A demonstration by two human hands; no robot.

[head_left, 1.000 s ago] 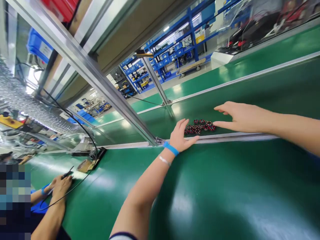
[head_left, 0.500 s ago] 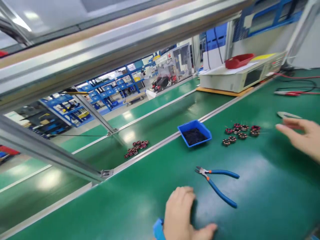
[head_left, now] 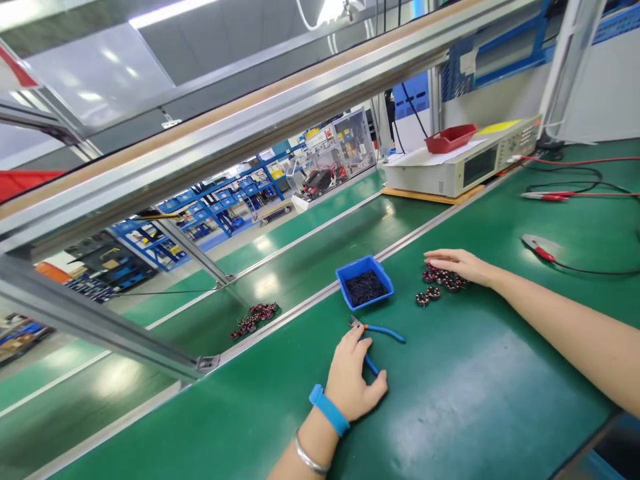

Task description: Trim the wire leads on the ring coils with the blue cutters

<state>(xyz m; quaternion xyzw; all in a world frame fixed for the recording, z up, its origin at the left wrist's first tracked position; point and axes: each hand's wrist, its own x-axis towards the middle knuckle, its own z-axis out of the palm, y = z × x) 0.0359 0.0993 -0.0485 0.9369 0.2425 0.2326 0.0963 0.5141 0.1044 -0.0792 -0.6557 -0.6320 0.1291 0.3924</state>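
Observation:
My left hand, with a blue band and a metal bangle at the wrist, is over the blue-handled cutting pliers. Its fingers curve across the pliers near the jaws, and the thumb touches the end of the lower handle. Part of the pliers is hidden under this hand. Stretched out over a cluster of small copper-wound ring coils lies my right hand, its fingers extended and covering the far coils. Between the hands, farther back, a blue bin contains dark, thin pieces.
Another group of ring coils lies on the lower green strip beyond the metal edge. A bench instrument carries a red tray. Clip leads rest at the right. A metal frame beam crosses above the bench.
My right hand has moved left onto the coils. My left hand has come over the pliers, which have shifted toward the blue bin. The camera view has also shifted.

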